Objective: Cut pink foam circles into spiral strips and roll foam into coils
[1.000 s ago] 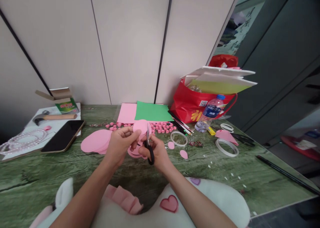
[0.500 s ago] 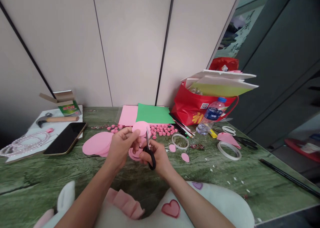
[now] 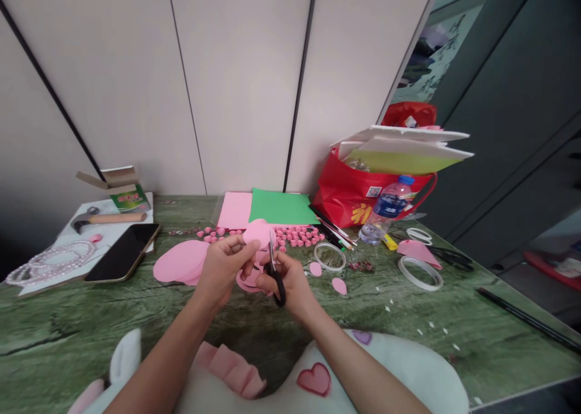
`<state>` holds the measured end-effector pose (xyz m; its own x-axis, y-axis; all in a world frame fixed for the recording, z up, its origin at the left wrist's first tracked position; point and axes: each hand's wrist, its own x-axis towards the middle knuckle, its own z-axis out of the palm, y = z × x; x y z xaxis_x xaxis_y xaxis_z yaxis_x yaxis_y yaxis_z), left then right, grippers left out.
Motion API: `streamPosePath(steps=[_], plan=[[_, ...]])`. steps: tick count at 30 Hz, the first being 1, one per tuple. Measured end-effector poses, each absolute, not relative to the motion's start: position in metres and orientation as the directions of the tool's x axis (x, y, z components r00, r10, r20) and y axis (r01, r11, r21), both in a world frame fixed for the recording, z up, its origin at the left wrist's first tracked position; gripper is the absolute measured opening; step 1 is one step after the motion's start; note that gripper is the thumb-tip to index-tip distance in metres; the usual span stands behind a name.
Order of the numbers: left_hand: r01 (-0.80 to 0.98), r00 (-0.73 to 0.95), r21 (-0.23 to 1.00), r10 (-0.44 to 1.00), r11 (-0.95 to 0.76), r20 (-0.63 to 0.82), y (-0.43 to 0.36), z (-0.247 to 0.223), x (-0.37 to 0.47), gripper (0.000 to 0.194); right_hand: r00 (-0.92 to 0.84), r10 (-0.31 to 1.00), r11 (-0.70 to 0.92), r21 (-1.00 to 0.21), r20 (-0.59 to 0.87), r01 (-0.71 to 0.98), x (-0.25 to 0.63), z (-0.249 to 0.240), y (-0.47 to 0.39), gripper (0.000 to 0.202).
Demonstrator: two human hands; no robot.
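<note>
Between the thumb and fingers of my left hand (image 3: 227, 266) is a pink paper piece (image 3: 256, 232), held up above the table. My right hand (image 3: 290, 281) grips black-handled scissors (image 3: 278, 284), whose blades point up along the paper's right edge. Whether the blades are parted is hard to make out. Beneath the hands lie more pink paper pieces, partly hidden. To the left is a stack of large pink paper rounds (image 3: 179, 262). Two small pink paper pieces, one an oval (image 3: 339, 286), rest right of my right hand.
Behind the hands are pink beads (image 3: 304, 237) and green paper (image 3: 284, 207). A phone (image 3: 122, 253), hammer (image 3: 111, 218) and bead string (image 3: 54, 262) lie left. Rightward stand a red bag (image 3: 336, 187) and water bottle (image 3: 385, 211), with tape rolls (image 3: 420, 273) nearby. A plush cushion (image 3: 394, 365) is in front.
The whole view has shifted slightly, so things appear a little farther right. The paper's outline at the blades now shows a notch. Both hands keep their holds.
</note>
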<state>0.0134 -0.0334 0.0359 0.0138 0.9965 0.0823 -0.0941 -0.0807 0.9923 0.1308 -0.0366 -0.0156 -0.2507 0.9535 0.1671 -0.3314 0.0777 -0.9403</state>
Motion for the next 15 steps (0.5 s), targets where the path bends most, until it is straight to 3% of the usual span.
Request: streamPosePath(steps=[10,15], plan=[[-0.195,-0.016,0.972,0.991,-0.133,0.133,-0.0319,0.0371,0.0125,0.021,-0.249,0.955,0.092,-0.959,0.16,-0.267,0.1294,-0.0179,-0.0384,0.039],[-0.085,0.078,0.986,0.985,-0.147,0.153,-0.0342,0.033,0.0155,0.015,-0.258,0.948,0.098,-0.94,0.188,-0.327,0.1273,-0.0183,-0.0389,0.038]])
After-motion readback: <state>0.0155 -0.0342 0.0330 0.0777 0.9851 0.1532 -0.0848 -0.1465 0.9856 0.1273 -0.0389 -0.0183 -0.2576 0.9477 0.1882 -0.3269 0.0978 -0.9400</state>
